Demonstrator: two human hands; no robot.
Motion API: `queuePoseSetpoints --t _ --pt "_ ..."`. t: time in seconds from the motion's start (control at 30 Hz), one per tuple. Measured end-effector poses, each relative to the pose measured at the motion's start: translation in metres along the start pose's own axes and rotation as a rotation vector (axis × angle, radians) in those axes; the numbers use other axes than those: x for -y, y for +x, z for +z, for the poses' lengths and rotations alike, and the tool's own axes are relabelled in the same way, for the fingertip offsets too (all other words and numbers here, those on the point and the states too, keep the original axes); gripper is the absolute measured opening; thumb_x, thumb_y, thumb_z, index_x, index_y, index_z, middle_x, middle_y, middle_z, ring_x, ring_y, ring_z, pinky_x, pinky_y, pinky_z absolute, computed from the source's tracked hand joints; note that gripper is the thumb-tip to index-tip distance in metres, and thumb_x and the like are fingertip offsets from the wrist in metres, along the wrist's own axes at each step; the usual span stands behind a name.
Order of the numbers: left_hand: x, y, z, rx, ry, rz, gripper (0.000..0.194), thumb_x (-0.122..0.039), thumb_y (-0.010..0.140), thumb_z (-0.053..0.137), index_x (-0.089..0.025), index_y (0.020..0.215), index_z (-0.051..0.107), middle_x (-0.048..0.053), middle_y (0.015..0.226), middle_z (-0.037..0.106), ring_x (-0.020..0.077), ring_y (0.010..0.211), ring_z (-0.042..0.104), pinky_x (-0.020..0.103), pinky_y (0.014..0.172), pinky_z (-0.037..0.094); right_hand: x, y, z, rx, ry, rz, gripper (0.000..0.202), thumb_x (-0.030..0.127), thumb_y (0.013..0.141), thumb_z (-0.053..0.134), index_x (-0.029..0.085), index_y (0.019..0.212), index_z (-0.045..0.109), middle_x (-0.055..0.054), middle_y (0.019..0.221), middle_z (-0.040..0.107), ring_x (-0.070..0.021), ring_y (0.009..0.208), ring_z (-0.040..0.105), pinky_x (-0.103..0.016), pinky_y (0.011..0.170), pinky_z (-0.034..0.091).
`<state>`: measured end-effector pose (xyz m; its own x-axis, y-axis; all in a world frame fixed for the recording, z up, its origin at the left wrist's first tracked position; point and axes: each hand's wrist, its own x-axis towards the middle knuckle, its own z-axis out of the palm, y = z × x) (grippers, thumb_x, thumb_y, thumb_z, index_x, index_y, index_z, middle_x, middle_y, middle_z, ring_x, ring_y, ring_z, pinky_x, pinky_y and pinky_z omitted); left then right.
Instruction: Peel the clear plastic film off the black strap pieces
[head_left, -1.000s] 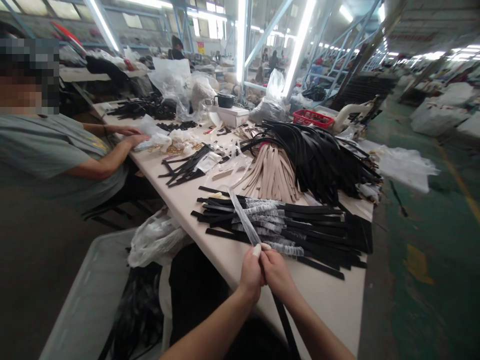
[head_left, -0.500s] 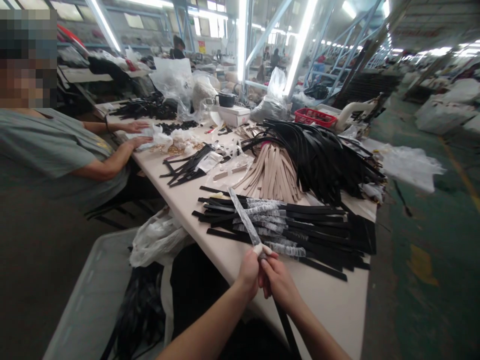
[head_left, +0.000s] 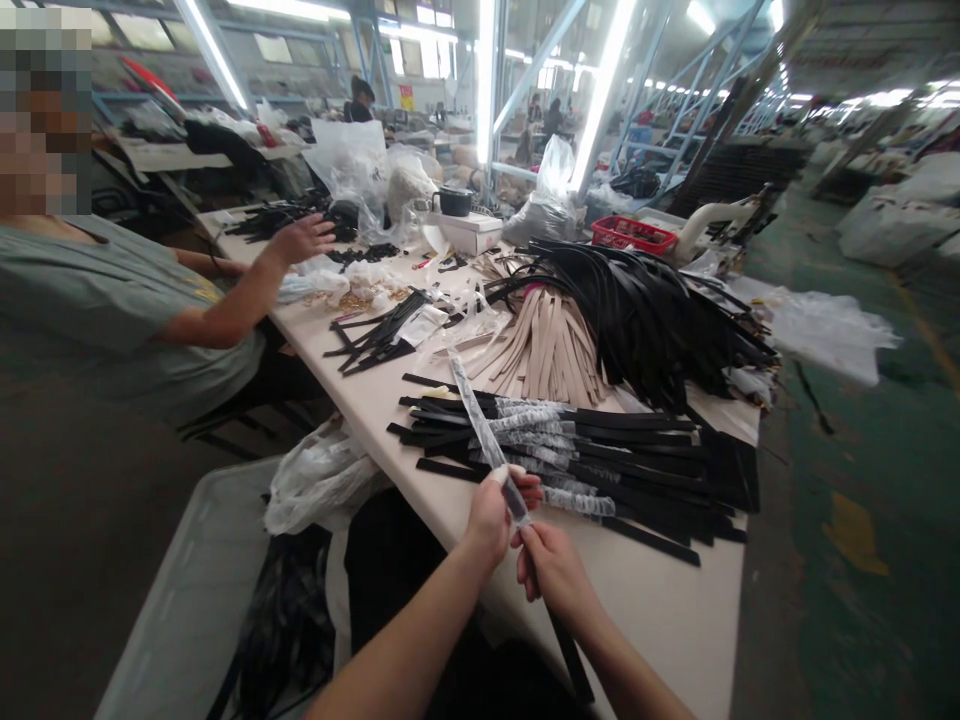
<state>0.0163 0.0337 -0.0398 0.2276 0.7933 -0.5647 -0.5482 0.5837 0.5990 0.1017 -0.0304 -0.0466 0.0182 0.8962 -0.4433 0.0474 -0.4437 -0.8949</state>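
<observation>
A black strap (head_left: 568, 655) runs up through both hands, and its upper part is covered by a clear plastic sleeve (head_left: 478, 415). My left hand (head_left: 495, 512) grips the sleeved part, thumb on top. Just below it, my right hand (head_left: 550, 568) pinches the strap near the lower end of the sleeve. Beyond my hands, several black straps with crumpled plastic around their middles (head_left: 637, 455) lie across the table. Behind them are a fanned bundle of beige strips (head_left: 551, 345) and a large heap of black strips (head_left: 637, 310).
At the left, a person in a grey shirt (head_left: 112, 300) sits at the table (head_left: 667, 620), one hand raised. A translucent bin (head_left: 176, 560) with black strips stands below the table edge. Farther back are plastic bags (head_left: 349, 160), a white box (head_left: 469, 232) and a red basket (head_left: 634, 235).
My hands have moved slightly apart along the strap, showing more of the sleeve between them. The person at the left has lifted one hand off the table.
</observation>
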Motion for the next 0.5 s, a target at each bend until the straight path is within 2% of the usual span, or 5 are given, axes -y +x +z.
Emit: queuePoseSetpoints --t 0.1,0.17,0.23,0.33,0.5 --pt "0.021 -0.007 -0.005 -0.044 0.13 -0.013 0.029 -0.044 0.085 0.053 -0.017 0.089 0.062 0.002 0.06 0.065 0.013 0.039 0.053 0.023 0.039 0.04 0.0 0.004 0.001 -0.082 -0.04 -0.063 0.051 0.061 0.09 0.042 0.017 0.066 0.054 0.0 0.048 0.056 -0.0104 0.037 0.048 -0.021 0.036 0.034" --pt "0.02 -0.005 -0.009 -0.007 0.113 -0.068 0.032 -0.046 0.085 0.052 -0.016 0.091 0.063 0.001 0.057 0.062 0.0115 0.034 0.047 0.022 0.036 0.036 -0.002 0.003 0.002 -0.066 -0.043 -0.062 0.051 0.062 0.09 0.042 0.018 0.067 0.054 0.001 0.047 0.055 -0.0098 0.035 0.045 -0.021 0.035 0.033" --pt "0.004 0.003 -0.01 0.021 0.011 -0.089 0.034 -0.044 0.085 0.052 -0.014 0.095 0.063 0.006 0.069 0.068 0.0143 0.045 0.058 0.025 0.046 0.046 -0.005 0.0 0.003 -0.011 -0.032 -0.024 0.05 0.062 0.091 0.04 0.017 0.076 0.057 0.002 0.045 0.055 -0.009 0.03 0.042 -0.019 0.032 0.028" --pt "-0.014 0.014 -0.006 -0.025 -0.037 -0.01 0.029 -0.037 0.084 0.053 -0.013 0.097 0.063 0.011 0.086 0.072 0.0197 0.067 0.069 0.03 0.063 0.053 -0.005 -0.003 0.007 -0.003 -0.03 0.015 0.05 0.06 0.092 0.038 0.016 0.081 0.057 0.003 0.045 0.056 -0.0087 0.028 0.042 -0.018 0.03 0.025" --pt "0.02 0.0 -0.01 -0.052 0.078 0.03 0.027 -0.04 0.083 0.053 -0.016 0.089 0.064 0.011 0.085 0.073 0.0195 0.063 0.067 0.023 0.046 0.042 0.0 0.005 0.008 -0.083 -0.098 -0.094 0.053 0.063 0.091 0.041 0.018 0.065 0.053 0.001 0.045 0.055 -0.01 0.032 0.047 -0.02 0.033 0.032"
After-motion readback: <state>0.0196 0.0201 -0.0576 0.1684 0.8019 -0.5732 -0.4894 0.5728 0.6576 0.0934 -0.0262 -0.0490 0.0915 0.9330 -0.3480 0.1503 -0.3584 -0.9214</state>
